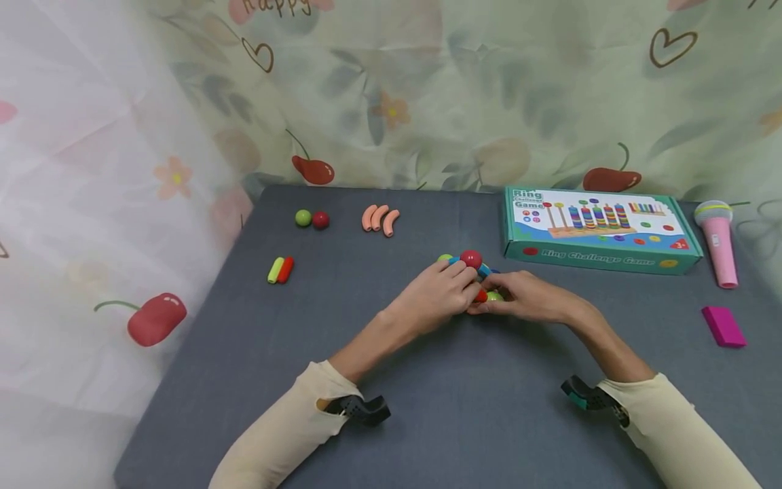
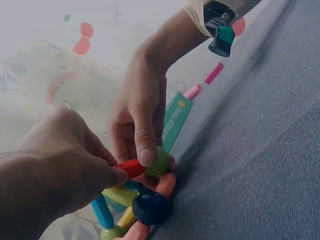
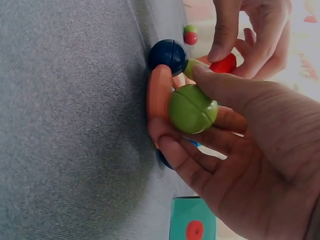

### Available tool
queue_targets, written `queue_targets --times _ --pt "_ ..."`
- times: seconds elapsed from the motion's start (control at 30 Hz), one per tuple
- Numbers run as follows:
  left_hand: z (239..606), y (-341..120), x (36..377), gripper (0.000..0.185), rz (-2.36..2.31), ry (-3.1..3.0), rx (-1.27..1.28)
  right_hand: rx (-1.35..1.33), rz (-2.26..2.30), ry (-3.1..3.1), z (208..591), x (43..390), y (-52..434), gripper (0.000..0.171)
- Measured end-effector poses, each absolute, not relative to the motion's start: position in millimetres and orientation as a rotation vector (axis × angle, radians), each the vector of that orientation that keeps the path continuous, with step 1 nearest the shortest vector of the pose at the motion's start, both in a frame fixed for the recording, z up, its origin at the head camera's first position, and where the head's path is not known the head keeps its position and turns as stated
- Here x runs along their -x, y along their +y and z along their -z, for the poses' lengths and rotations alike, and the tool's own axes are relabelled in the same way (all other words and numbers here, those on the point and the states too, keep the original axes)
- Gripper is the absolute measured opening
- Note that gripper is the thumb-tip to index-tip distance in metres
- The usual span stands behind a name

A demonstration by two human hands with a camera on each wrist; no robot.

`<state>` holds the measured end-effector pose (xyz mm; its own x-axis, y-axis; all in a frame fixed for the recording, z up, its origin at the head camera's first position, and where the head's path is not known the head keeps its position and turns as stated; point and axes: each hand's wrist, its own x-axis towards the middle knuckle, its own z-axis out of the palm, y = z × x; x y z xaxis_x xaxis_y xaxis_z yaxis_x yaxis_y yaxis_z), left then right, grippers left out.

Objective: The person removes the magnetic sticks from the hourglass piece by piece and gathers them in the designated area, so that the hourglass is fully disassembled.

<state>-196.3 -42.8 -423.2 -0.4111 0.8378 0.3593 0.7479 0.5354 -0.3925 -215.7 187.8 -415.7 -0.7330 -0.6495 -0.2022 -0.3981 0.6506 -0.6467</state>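
Left hand (image 2: pixel 60 165) pinches red stick (image 2: pixel 131 167); right hand (image 2: pixel 142 112) pinches green ball (image 2: pixel 159 161). Pieces look light, rigid, smooth; joints likely separate easily; best gripped mid-stick.

Both hands, left (image 1: pixel 436 293) and right (image 1: pixel 525 297), around a small stick-and-ball build (image 1: pixel 472 266) mid-table.

Game box (image 1: pixel 601 231) lies right of both hands (image 1: pixel 482 293).
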Motion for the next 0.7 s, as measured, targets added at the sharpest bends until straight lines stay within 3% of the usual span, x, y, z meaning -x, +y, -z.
queue_targets --times 0.4,0.7 --pt "417 -66 193 0.023 0.062 -2.380 1.127 0.837 0.796 2.439 415 221 181 0.025" --pt "417 -129 192 0.024 0.400 -2.579 0.619 0.819 0.756 2.468 416 217 183 0.024"
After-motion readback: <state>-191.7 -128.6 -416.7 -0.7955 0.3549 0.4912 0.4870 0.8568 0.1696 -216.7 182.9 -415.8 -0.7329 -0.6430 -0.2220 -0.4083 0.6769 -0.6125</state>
